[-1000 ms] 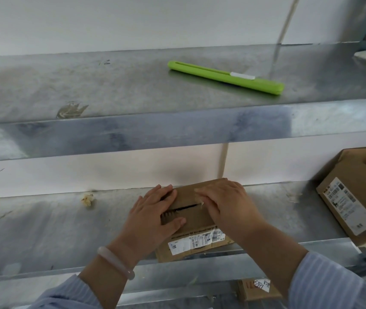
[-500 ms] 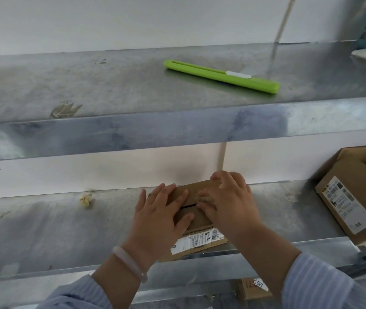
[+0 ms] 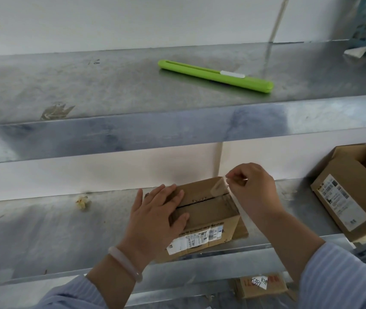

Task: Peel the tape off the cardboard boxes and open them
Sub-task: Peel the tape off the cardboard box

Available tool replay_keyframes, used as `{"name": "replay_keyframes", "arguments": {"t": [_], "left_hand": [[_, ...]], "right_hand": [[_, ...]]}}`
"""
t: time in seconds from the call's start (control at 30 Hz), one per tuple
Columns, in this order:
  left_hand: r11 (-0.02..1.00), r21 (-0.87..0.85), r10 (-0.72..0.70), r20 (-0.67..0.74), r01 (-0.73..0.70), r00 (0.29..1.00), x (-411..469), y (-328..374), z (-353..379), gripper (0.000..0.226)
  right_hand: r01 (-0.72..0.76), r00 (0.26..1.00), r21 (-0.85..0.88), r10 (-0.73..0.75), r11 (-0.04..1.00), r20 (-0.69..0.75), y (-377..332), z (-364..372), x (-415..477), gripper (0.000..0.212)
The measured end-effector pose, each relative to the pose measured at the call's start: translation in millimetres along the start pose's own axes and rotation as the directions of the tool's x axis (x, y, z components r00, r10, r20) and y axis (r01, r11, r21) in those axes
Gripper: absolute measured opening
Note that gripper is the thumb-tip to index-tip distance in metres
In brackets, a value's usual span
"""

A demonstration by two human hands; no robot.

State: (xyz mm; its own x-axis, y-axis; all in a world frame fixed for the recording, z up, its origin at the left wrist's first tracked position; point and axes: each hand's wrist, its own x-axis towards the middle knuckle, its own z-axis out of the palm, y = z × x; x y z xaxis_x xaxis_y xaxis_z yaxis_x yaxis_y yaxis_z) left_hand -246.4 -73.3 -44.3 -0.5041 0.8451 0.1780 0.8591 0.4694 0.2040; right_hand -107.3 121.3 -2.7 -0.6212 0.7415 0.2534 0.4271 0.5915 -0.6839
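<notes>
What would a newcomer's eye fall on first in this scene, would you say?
The bright green pen-shaped tool lies on the upper metal shelf. On the lower shelf, the left hand presses flat on a small cardboard box while the right hand pinches clear tape at its far right corner.

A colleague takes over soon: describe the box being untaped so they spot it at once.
Find the lower steel shelf, beneath the one carrying the green cutter. Near its front edge sits a small cardboard box, the left hand pressing its top and the right hand pinching clear tape at its far right corner. Unlike the open box at the right, its flaps lie shut.
</notes>
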Motion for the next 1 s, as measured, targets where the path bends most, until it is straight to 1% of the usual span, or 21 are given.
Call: {"name": "replay_keyframes", "arguments": {"t": [0.03,0.1,0.2,0.3,0.4,0.47,0.53,0.63,0.7,0.77,0.8,0.87,0.93,1.0], "left_hand": [[1.0,-0.001,0.005,-0.004,-0.005,1.0,0.2,0.1,0.2,0.069],[1.0,-0.008,0.014,-0.009,-0.014,1.0,0.5,0.8,0.4,0.068],[1.0,0.0,0.019,-0.018,-0.019,1.0,0.3,0.6,1.7,0.065],[1.0,0.007,0.016,-0.033,-0.016,0.999,0.8,-0.1,3.4,0.061],[1.0,0.0,0.015,-0.036,-0.015,0.999,1.2,-1.4,5.5,0.059],[1.0,-0.01,0.014,-0.045,-0.014,0.999,1.2,-2.2,6.7,0.06],[1.0,-0.026,0.012,-0.06,-0.014,0.998,0.9,-2.3,7.3,0.06],[0.999,-0.045,0.011,-0.067,-0.014,0.998,0.6,-2.5,8.6,0.061],[0.999,-0.047,0.01,-0.071,-0.014,0.997,0.8,-2.7,8.5,0.06],[0.999,-0.037,0.016,-0.076,-0.019,0.997,1.1,-2.7,7.9,0.059],[0.999,-0.035,0.018,-0.076,-0.021,0.997,1.2,-2.5,7.6,0.059],[0.999,-0.037,0.017,-0.073,-0.019,0.997,1.4,-2.4,7.5,0.06],[0.999,-0.035,0.011,-0.064,-0.013,0.998,1.1,-2.6,7.8,0.06],[0.999,-0.039,0.011,-0.062,-0.013,0.998,0.7,-3.1,8.0,0.061]], "right_hand": [[0.058,0.998,-0.047,-0.059,0.997,-0.01,5.0,-2.7,0.4,0.015],[0.169,0.985,-0.122,-0.166,0.978,0.039,11.4,-4.0,-1.8,0.014],[0.333,0.942,-0.19,-0.316,0.924,0.112,11.9,5.3,-10.3,0.03],[0.47,0.882,-0.161,-0.457,0.868,0.115,5.5,15.5,-16.5,0.043],[0.549,0.835,-0.137,-0.548,0.824,0.052,-2.6,22.3,-18.6,0.039],[0.562,0.825,-0.158,-0.563,0.812,0.041,-5.7,24.7,-19.0,0.034],[0.556,0.831,-0.112,-0.555,0.824,0.037,-6.4,25.8,-19.0,0.024],[0.457,0.889,0.004,-0.456,0.89,-0.033,-9.5,24.9,-19.0,0.007],[0.361,0.93,0.036,-0.357,0.932,-0.085,-10.1,22.3,-16.1,0.01],[0.323,0.944,0.032,-0.319,0.946,-0.086,-9.5,17.3,-11.3,0.013],[0.346,0.934,-0.001,-0.345,0.938,-0.088,-9.4,14.7,-9.5,0.014],[0.439,0.891,-0.096,-0.446,0.894,-0.087,-10.0,12.1,-8.5,0.016],[0.498,0.86,-0.155,-0.509,0.853,-0.036,-10.6,14.4,-10.2,0.026],[0.533,0.844,-0.167,-0.536,0.829,0.036,-10.0,18.3,-12.2,0.033]]}}
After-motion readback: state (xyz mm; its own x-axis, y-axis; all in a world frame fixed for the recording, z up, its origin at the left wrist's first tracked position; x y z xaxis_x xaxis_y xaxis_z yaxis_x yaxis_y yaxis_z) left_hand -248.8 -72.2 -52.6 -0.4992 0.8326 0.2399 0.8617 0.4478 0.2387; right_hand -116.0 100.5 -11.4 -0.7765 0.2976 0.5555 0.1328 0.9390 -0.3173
